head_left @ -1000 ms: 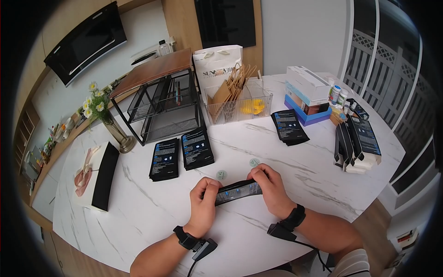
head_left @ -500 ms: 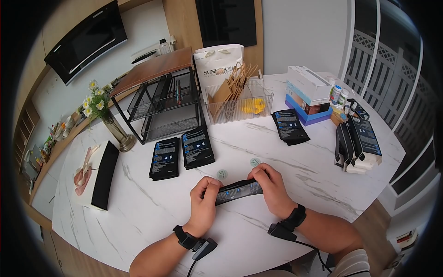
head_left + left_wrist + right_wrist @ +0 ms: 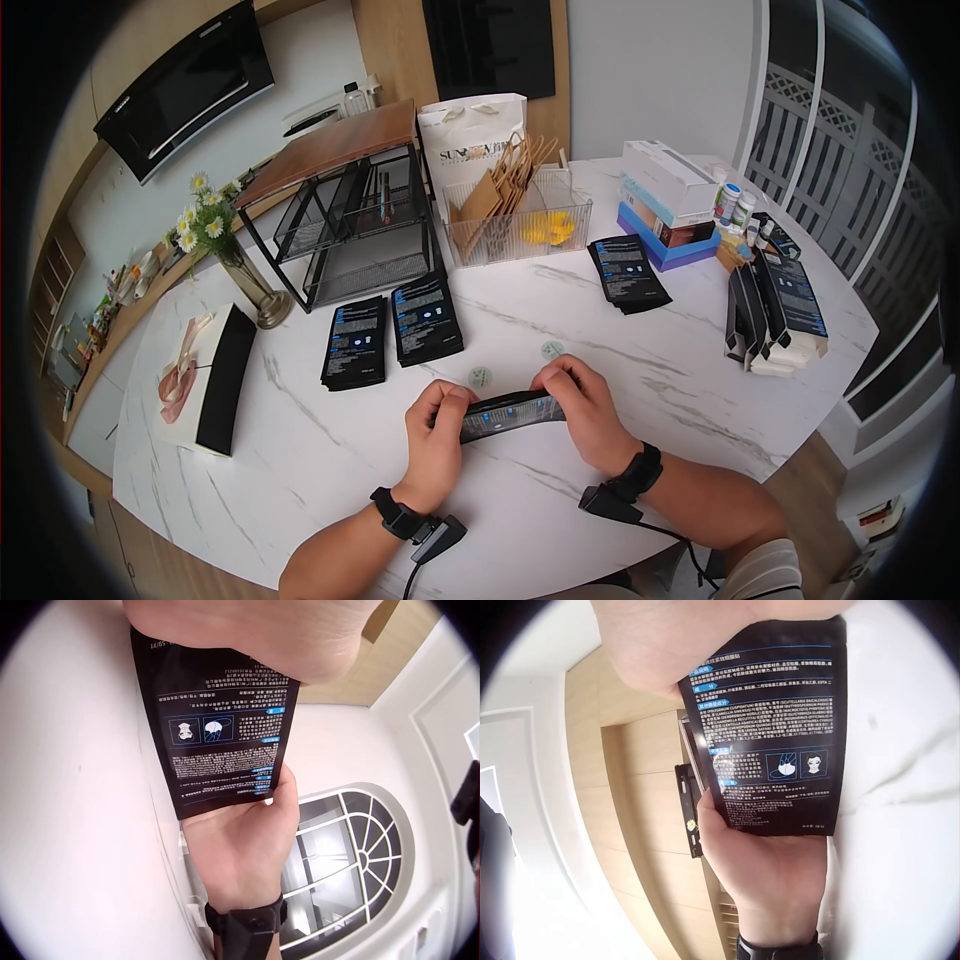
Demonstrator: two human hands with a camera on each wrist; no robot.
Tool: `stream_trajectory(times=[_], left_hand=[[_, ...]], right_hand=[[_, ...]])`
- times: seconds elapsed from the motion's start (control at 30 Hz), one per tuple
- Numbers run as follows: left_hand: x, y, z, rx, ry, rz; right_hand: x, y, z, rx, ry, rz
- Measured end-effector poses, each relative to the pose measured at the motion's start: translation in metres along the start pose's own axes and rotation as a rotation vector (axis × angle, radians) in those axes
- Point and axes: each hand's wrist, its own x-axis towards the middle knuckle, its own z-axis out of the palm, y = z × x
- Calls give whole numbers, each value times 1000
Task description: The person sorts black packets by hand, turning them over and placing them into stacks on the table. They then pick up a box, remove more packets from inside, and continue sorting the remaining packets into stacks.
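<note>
Both hands hold a black printed sachet [image 3: 512, 415] low over the near middle of the table. My left hand [image 3: 436, 440] pinches its left end, thumb on top. On the opposite end, the right hand [image 3: 595, 420] grips with thumb and curled fingers. Blue labels, fine white print and small face drawings cover the sachet [image 3: 772, 742] in the right wrist view. Just beyond the hands lie two round pale green stickers, a left one [image 3: 480, 377] and a right one [image 3: 552, 350]. Fingertips behind the sachet are largely hidden.
Stacks of similar sachets lie at left [image 3: 354, 342], beside it [image 3: 428, 318] and at right [image 3: 628, 273]. Behind stand a mesh organizer [image 3: 370, 265], a clear bin [image 3: 515, 240] with paper bags, and stacked boxes [image 3: 668, 190]. Black cartons [image 3: 775, 310] and a ribboned box [image 3: 205, 385] flank them.
Both hands and the sachet have shifted very slightly left, the left hand most. The grip on both ends stays the same, and the other things have not moved.
</note>
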Motion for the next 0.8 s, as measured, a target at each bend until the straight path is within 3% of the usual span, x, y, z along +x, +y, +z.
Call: stream_trajectory(times=[0.13,0.3,0.8], left_hand=[[-1,1,0,3,2,-6],[-3,4,1,-7,-10,36],[0,1,-3,-10,-31,20]], right_hand=[[-2,-6,-2,-50,-39,49],[-4,-10,1,-21,-8,-68],[-2,-4,1,1,-32,-17]])
